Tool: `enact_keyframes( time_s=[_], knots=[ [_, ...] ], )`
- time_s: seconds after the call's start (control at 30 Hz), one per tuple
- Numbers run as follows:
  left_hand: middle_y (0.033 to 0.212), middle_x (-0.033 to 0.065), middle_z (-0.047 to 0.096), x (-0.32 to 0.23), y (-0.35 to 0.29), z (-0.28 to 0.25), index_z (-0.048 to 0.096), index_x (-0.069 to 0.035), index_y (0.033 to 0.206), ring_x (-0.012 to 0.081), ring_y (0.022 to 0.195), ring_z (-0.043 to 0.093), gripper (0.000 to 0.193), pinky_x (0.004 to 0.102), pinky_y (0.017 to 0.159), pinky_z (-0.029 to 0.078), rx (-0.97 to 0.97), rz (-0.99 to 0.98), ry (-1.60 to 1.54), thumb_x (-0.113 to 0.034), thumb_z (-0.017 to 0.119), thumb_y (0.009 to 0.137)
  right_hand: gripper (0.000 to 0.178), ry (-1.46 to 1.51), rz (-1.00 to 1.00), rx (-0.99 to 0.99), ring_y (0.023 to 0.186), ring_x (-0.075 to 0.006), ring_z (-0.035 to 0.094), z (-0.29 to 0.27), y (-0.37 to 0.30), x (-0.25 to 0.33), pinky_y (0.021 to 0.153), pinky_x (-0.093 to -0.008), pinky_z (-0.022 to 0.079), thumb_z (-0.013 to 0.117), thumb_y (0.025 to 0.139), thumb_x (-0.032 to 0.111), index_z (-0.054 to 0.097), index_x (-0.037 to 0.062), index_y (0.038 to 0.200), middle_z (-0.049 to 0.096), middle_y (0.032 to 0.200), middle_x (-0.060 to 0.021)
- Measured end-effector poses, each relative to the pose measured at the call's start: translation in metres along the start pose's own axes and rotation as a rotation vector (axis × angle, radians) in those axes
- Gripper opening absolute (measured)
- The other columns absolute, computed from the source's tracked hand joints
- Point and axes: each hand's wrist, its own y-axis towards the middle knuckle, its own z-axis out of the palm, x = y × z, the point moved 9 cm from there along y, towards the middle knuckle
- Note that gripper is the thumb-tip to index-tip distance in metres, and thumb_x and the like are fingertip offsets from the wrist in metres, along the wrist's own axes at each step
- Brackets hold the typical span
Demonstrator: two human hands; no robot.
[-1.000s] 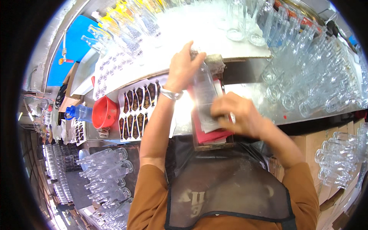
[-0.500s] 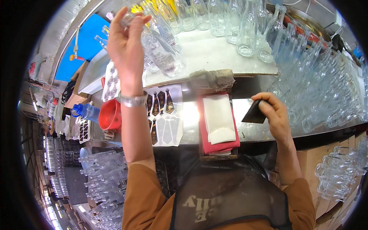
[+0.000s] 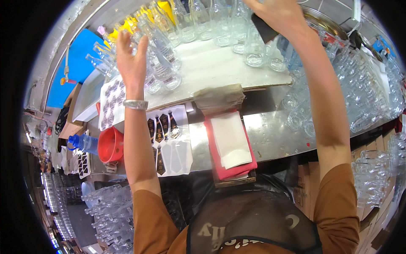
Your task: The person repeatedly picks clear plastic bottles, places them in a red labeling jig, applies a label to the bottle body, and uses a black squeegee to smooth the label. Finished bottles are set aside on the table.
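Observation:
My left hand (image 3: 132, 59) is raised at the back left, thumb and fingers spread, with nothing in it. Just to its right stand clear glass bottles with printing on them (image 3: 168, 76). My right hand (image 3: 281, 17) reaches to the back right, partly cut off by the upper edge. It grips a black flat rectangular piece (image 3: 264, 28). Below that piece is a clear glass bottle (image 3: 255, 55) in the standing row; whether my fingers also touch a bottle cannot be seen.
A white board (image 3: 211, 63) carries the bottles. Nearer are a red cloth with a white pad (image 3: 230, 139), a sheet of black tie-shaped stickers (image 3: 169, 144), a red cup (image 3: 111, 144) and a blue-capped bottle (image 3: 86, 144). Many clear bottles (image 3: 359, 93) crowd the right.
My left hand has let go of a bottle, which now stands with the printed ones. My right hand has swung from the near right up to the back row, still holding the black piece.

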Motion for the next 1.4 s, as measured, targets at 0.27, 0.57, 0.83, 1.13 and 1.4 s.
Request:
enact_keyframes(
  time_s=[0.27,0.57,0.83,1.13,1.4],
  knots=[
    [0.140,0.0185,0.056,-0.096,-0.088,-0.007,0.046,0.004,0.143,0.0260,0.130,0.054,0.056,0.0405,0.110,0.040,0.035,-0.098,-0.299,-0.007,0.068,0.092,0.015,0.010,0.093,0.394,0.079,-0.0428,0.065,0.024,-0.026,-0.003,0.069,-0.0507,0.052,0.060,0.087,0.014,0.064,-0.0007,0.089,0.065,0.077,-0.0244],
    [0.139,0.0211,0.051,-0.154,-0.190,0.054,0.023,0.000,0.156,0.0297,0.122,0.057,0.101,0.0402,0.102,0.048,0.615,-0.274,-0.480,-0.018,0.084,0.078,0.033,0.719,0.299,0.552,0.073,-0.0172,0.065,-0.032,-0.021,0.078,0.067,-0.0317,0.051,0.067,0.091,0.024,0.068,-0.0054,0.107,0.073,0.088,-0.0148],
    [0.142,0.0220,0.046,-0.089,-0.302,0.067,0.014,0.001,0.158,0.0259,0.123,0.054,0.074,0.0392,0.098,0.048,0.734,-1.118,-0.796,-0.029,0.055,0.104,0.039,0.768,0.711,0.756,0.062,-0.0048,0.055,-0.022,-0.213,0.083,0.059,-0.0242,0.047,0.070,0.093,0.018,0.062,-0.0013,0.125,0.068,0.112,-0.0063],
    [0.152,0.0226,0.037,-0.086,-0.308,0.051,0.016,0.000,0.158,0.0309,0.134,0.048,0.071,0.0428,0.110,0.040,0.595,-1.134,-0.856,-0.037,0.047,0.106,0.055,0.677,0.665,0.774,0.061,-0.0143,0.061,-0.052,-0.269,0.132,0.063,-0.0295,0.052,0.071,0.093,0.022,0.051,0.0003,0.139,0.056,0.137,-0.0195],
    [0.151,0.0218,0.044,-0.127,-0.252,-0.001,0.036,0.004,0.152,0.0297,0.138,0.047,0.055,0.0416,0.111,0.040,0.547,-0.839,-0.594,-0.022,0.049,0.105,0.052,0.806,0.739,0.923,0.079,-0.0136,0.064,-0.013,-0.305,0.111,0.064,-0.0273,0.050,0.058,0.102,0.036,0.054,-0.0026,0.136,0.061,0.121,-0.0144]
  ],
)
